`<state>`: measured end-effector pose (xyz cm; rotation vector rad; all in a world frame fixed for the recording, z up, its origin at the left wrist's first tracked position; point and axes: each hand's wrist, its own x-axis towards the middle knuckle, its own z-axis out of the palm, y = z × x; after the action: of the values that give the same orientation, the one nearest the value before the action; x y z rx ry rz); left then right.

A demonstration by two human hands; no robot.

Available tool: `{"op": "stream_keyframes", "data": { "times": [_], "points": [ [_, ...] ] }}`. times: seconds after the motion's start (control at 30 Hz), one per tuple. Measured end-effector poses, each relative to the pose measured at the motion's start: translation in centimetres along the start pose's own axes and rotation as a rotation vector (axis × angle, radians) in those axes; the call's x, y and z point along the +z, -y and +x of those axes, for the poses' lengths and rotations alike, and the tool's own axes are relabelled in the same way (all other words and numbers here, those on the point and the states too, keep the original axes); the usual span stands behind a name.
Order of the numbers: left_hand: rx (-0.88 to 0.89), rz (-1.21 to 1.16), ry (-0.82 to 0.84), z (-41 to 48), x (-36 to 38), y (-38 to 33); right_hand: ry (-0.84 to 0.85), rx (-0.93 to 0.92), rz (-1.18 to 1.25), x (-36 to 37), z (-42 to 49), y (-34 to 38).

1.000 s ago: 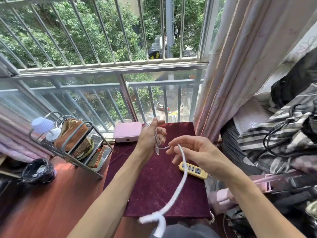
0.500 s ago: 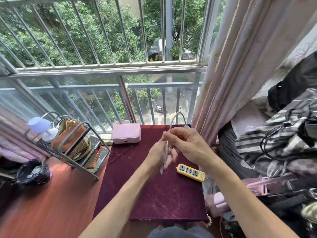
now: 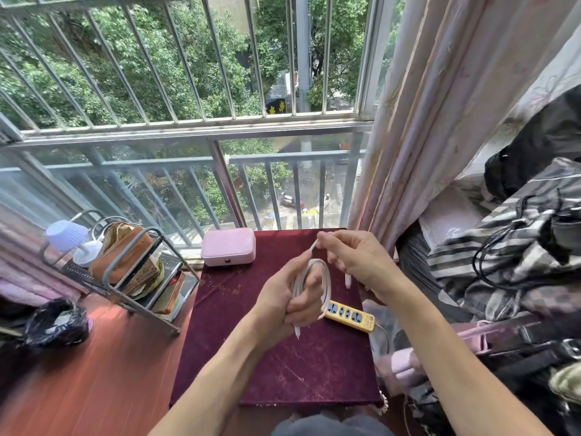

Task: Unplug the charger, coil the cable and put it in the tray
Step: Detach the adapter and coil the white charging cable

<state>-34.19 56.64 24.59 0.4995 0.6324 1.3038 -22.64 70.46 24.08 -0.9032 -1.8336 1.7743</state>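
A white cable (image 3: 327,280) hangs in loops over the maroon table (image 3: 283,372). My left hand (image 3: 289,297) is closed around the bottom of the loops, and one plug end pokes out below the fist. My right hand (image 3: 355,259) pinches the free end of the cable just above and to the right, with the other plug dangling under its fingers. A yellow power strip (image 3: 350,316) lies flat on the table right of my left hand, with nothing plugged into it. A pink box (image 3: 228,247) sits at the table's far edge.
A metal wire rack (image 3: 125,269) with a brown pouch and a small lamp stands left of the table on the red floor. A black bag (image 3: 56,322) lies at far left. Curtains and piled clothes with a black cord (image 3: 490,256) crowd the right side. Window bars close the back.
The long loose cable that trailed down towards me is now gathered into loops in my left hand. My right hand has come up over it with the free end.
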Motion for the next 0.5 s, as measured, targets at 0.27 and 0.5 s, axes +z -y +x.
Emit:
{"op": "stream_keyframes", "data": {
  "times": [0.27, 0.5],
  "points": [
    [-0.035, -0.472, 0.185, -1.2, -0.9, -3.1, 0.103, -0.124, -0.227, 0.0, -1.3, -1.1],
    [0.122, -0.746, 0.157, -1.8, -1.9, -4.2, 0.229, 0.027, 0.064, 1.6, -1.4, -1.9]
  ]
}}
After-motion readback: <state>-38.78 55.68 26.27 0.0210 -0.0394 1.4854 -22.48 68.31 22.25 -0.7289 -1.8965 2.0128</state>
